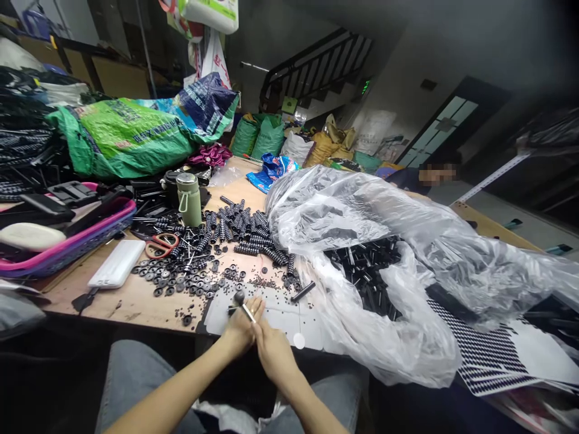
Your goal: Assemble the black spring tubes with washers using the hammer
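My left hand [239,331] and my right hand [272,349] meet over the front edge of the table. A thin pale rod with a black round end [239,297] sticks up between them, its lower end at the fingers of my right hand. My left hand is closed beside it and partly blurred; what lies in its fingers is hidden. Under and beyond the hands is a grey sheet [280,319] scattered with tiny dark pieces. A black tube [303,292] lies on its right part. Black round caps [174,277] spread to the left, behind them patterned black cylinders [244,223].
Orange-handled scissors [161,246], a white power bank [117,264], a green flask [189,202] and a pink basket [67,241] stand left. On the right, a clear plastic bag [362,343] holds black tubes [368,277]. Another person [407,179] is behind it.
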A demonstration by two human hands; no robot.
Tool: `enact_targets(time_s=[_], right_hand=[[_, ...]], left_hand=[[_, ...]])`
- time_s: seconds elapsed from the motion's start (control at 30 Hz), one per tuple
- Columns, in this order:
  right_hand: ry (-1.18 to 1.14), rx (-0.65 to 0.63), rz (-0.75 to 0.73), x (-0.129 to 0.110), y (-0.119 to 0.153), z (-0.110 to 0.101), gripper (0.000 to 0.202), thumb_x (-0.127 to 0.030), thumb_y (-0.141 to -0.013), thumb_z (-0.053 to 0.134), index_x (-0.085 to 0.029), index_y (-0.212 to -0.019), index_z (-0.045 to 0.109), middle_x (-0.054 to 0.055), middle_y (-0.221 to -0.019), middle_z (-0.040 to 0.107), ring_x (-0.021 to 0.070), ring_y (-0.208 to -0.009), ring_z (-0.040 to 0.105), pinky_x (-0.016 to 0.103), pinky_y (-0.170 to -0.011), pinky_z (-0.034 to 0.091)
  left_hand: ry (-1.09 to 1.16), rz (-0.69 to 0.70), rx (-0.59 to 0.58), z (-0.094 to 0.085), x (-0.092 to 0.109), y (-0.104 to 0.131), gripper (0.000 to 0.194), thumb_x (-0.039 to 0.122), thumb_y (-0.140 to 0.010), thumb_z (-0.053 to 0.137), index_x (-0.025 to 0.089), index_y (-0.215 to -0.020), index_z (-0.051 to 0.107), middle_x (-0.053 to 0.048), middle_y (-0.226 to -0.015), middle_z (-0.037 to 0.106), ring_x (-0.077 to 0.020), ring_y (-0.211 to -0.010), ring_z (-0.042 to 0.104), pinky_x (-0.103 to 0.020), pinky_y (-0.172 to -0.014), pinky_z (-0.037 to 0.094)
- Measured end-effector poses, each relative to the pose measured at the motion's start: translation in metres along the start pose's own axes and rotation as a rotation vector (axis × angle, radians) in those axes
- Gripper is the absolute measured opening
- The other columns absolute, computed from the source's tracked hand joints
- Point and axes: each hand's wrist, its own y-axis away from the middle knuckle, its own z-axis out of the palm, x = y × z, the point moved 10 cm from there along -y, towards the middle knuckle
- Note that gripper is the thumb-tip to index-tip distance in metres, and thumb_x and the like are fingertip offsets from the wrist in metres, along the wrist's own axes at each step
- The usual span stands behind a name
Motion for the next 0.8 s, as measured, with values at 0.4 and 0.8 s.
enact_targets(time_s=[0.4, 0.8], right_hand=[[0.131, 0.38, 0.154, 0.107, -0.028, -0.047, 0.02, -0.028, -0.083, 0.036, -0.02, -0.093, 0.051, 0.011, -0.097, 0.056, 0.025, -0.09, 0.054, 0.036, -0.071, 0.041], [-0.179, 0.331, 0.35, 0.142, -0.062, -0.068, 0.073, -0.062, -0.053, 0.059, -0.013, -0.105, 0.05, 0.018, -0.108, 0.052, 0.0344, -0.104, 0.045, 0.048, -0.084, 0.035]], left_hand=[[0.133, -0.442, 0.079, -0.067, -0.126, -0.105, 0.027, 0.004, -0.074, 0.034, 0.009, -0.088, 0.056, -0.019, -0.097, 0.054, -0.0259, -0.096, 0.048, -0.041, -0.081, 0.034], [0.646, -0.46, 0.459, -0.088, -0.128, -0.06, 0.026, 0.039, -0.078, 0.042, 0.017, -0.089, 0.052, -0.005, -0.082, 0.056, -0.0166, -0.077, 0.052, -0.027, -0.069, 0.041]])
